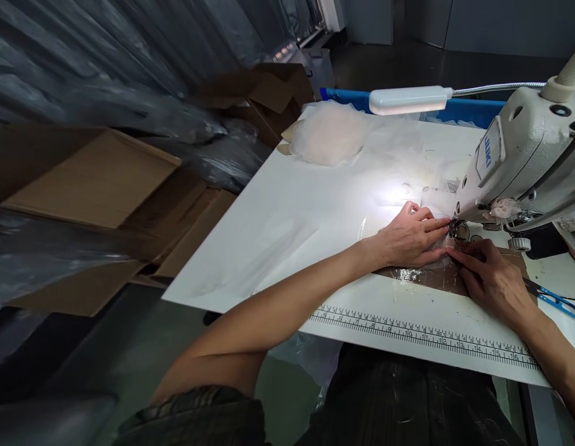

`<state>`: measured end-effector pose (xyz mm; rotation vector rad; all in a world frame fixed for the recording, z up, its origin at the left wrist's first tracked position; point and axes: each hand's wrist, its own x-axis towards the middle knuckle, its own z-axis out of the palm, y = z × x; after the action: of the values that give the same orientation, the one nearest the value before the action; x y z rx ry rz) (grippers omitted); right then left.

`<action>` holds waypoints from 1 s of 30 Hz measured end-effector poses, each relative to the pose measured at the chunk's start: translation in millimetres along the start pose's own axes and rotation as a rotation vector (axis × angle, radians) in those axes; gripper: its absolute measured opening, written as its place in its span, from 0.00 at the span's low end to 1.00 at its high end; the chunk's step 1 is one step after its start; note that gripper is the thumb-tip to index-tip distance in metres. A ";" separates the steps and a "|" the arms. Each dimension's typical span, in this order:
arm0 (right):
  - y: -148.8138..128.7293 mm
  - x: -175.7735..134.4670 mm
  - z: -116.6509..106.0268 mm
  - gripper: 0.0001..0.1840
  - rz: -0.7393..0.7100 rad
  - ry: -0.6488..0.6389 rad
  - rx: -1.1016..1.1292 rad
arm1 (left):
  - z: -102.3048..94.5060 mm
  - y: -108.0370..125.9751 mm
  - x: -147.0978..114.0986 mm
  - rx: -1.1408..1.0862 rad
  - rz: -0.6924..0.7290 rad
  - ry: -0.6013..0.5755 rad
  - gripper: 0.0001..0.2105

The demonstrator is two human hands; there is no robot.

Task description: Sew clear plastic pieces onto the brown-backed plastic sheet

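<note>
A white sewing machine stands at the right, its needle area low over the table. My left hand lies palm down, fingers stretched out, pressing a piece of sheer white fabric just left of the needle. My right hand is in front of the needle with its fingers bent; the index fingertip meets the fabric's edge close to my left thumb. What lies under its curled fingers is hidden. Beneath both hands is a brown patch on the tabletop, partly covered by shiny clear tape.
The white table has a printed ruler along its front edge. A pile of sheer, pale pink fabric sits at the back. Blue-handled scissors lie right. Cardboard boxes stand left; a white lamp hangs above.
</note>
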<state>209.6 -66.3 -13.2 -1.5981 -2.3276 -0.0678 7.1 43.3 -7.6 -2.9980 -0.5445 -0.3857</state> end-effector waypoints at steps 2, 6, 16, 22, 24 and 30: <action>0.6 0.0 0.2 0.19 0.008 0.003 0.005 | -0.3 -1.7 -0.4 0.012 0.007 0.003 0.22; 0.2 0.6 -0.7 0.19 0.022 0.015 0.023 | -2.3 -5.2 -2.6 0.048 0.020 0.079 0.23; 0.2 0.8 -2.7 0.20 0.047 -0.009 0.052 | -0.3 -0.2 -10.7 -0.309 0.135 0.160 0.10; 3.1 0.1 -2.2 0.21 0.041 -0.026 0.064 | -0.9 -3.7 -11.0 -0.296 0.160 0.151 0.11; 3.5 0.0 -2.5 0.21 0.036 -0.031 0.060 | -2.3 -3.4 -10.0 -0.271 0.184 0.115 0.11; 2.4 0.0 -2.5 0.22 0.044 -0.073 0.035 | -7.6 -0.5 -6.7 -0.185 0.197 0.041 0.12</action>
<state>212.5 -66.0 -11.2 -1.6607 -2.3328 0.0411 -0.9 40.6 -2.0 -3.1725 -0.2175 -0.5068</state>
